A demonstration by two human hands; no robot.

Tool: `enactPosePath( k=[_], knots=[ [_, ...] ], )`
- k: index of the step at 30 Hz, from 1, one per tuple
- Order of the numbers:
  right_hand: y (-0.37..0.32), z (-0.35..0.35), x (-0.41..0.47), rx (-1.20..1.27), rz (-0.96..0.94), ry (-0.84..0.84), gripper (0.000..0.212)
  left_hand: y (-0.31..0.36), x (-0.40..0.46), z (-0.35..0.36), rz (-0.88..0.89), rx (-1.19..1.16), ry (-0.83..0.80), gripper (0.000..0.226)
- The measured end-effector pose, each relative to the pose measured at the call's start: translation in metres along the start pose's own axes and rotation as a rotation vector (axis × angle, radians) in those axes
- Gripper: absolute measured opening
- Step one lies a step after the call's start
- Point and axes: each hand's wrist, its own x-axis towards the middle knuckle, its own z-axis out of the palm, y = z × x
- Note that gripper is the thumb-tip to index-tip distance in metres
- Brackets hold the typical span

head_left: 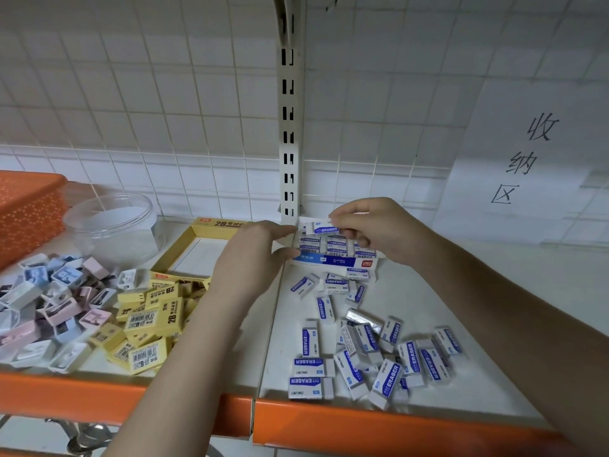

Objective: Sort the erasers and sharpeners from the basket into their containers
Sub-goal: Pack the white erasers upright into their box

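wall: white tile (pixel 164 94) ahead of your hands | upright: slotted post (pixel 289 127) | shelf edge (pixel 362 420): orange, nearest you

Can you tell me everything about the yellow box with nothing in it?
The yellow box is a shallow open tray that looks like cardboard, with yellow walls and a pale bare floor. Its back wall bears a red logo and "2B" in dark print. It lies flat on the white shelf, slightly askew, between the clear tub and the left hand, whose wrist hides its right edge. Yellow erasers are heaped against its near wall.
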Motion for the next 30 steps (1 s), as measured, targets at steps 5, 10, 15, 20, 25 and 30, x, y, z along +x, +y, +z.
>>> enactPosePath(
  k=[5,10,15,20,25,30],
  knots=[
    [0.004,0.004,0.015,-0.176,0.095,-0.039,0.017,-0.007,0.011,0.012,0.098,0.220,-0.111,0.029],
    [0.001,0.004,0.027,-0.218,0.145,-0.019,0.027,-0.009,0.013,0.015,0.090,0.165,-0.083,0.024],
    [0.002,0.006,0.033,-0.314,0.174,-0.049,0.029,-0.011,0.011,0.015,0.070,0.092,-0.090,0.023],
    [0.002,0.020,0.038,-0.376,0.237,-0.140,0.023,-0.010,0.010,0.015,0.059,0.056,-0.080,0.023],
    [0.002,0.034,0.046,-0.393,0.274,-0.174,0.009,-0.010,0.011,0.015,0.042,0.038,-0.090,0.023],
    [0.006,0.043,0.052,-0.715,0.145,-0.106,0.039,-0.009,0.012,0.015,0.034,0.039,-0.099,0.024]
  ],
)
